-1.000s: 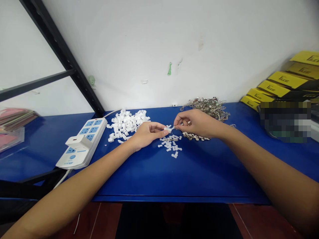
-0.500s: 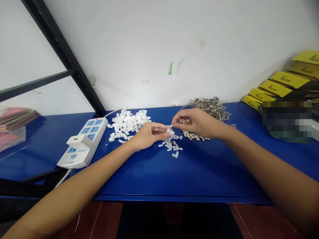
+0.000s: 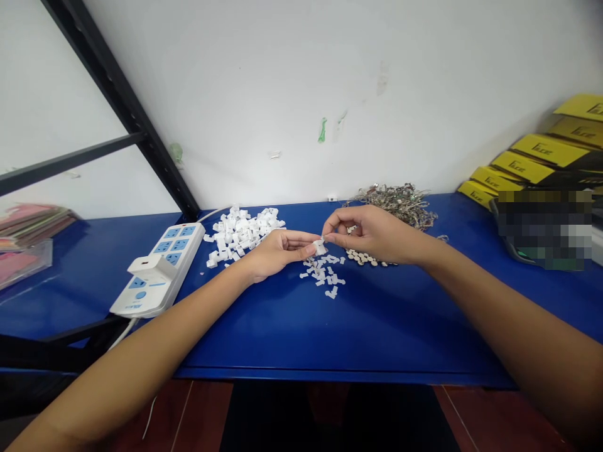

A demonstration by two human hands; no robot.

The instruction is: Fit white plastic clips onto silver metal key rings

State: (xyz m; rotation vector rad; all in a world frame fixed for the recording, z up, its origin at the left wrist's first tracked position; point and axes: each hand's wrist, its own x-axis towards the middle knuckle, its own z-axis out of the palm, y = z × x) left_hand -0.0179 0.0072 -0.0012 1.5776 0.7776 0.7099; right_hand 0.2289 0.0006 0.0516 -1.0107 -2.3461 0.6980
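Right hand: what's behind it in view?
Beyond the right hand, a tangled metallic pile shows above it; small pale round pieces show along its lower edge. Whatever lies directly behind the hand is covered.

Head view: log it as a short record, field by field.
Left hand: pinches a small white part
Right hand: fingertips at the part's upper edge; grip too small to tell
Below the part: loose pale pieces
Beyond left hand: heap of white pieces
Beyond right hand: tangled metallic heap
Left side: power strip, adapter plugged in
Right side: yellow boxes
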